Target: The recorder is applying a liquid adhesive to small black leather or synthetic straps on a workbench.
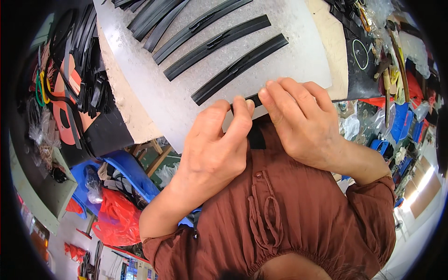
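Observation:
Between my two hands, at the near edge of a white translucent sheet, runs a short black strip, mostly covered by my fingers. My left hand pinches its left part with thumb and fingertips. My right hand closes on the right part, the thumb close to the left thumb. Just beyond my fingers lies a flat black strip with a lengthwise fold or slit in its middle. Farther back are two similar strips, one black strip and another black strip, roughly parallel.
More black strips lie at the sheet's far left. A hanging bundle of black strips and orange-pink pieces are at the left. Below stand a blue chair and a red plastic bag. Tools and bags crowd the right.

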### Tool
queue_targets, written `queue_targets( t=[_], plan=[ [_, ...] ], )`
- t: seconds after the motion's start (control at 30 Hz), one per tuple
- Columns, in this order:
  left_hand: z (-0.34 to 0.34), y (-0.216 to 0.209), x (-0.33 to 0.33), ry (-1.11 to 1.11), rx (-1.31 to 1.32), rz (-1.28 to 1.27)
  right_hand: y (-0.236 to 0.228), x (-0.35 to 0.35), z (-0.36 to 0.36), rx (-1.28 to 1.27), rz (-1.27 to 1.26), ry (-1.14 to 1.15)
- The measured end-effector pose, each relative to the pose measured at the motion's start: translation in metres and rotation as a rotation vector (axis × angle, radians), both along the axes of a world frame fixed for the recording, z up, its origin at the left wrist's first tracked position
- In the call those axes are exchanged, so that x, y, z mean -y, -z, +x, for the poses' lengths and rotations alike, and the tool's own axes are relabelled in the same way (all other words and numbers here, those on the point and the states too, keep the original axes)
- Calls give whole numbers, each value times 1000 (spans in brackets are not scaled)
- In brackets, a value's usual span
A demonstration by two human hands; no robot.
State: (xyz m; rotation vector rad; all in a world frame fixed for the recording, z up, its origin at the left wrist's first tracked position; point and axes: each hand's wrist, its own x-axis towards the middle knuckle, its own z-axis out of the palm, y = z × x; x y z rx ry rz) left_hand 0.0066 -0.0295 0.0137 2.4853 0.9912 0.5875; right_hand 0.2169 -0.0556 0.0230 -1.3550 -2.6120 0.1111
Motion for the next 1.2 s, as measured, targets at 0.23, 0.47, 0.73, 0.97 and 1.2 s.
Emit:
queue_targets(
  t=[0.23,0.47,0.73,0.97,1.2],
  plan=[
    [4,2,-7,43,-26,132,0,-8,-7,-45,46,1],
    [6,-8,-10,25,-18,3,3,-10,-7,-19,60,-46],
    [3,-13,-12,-61,-62,154,-25,-35,11,-101,-74,-99],
    [-11,-2,-18,-447,89,109,8,-71,26,-320,41,172],
    [-14,17,-19,-467,244,18,3,-75,30,-483,-143,205]
  ],
)
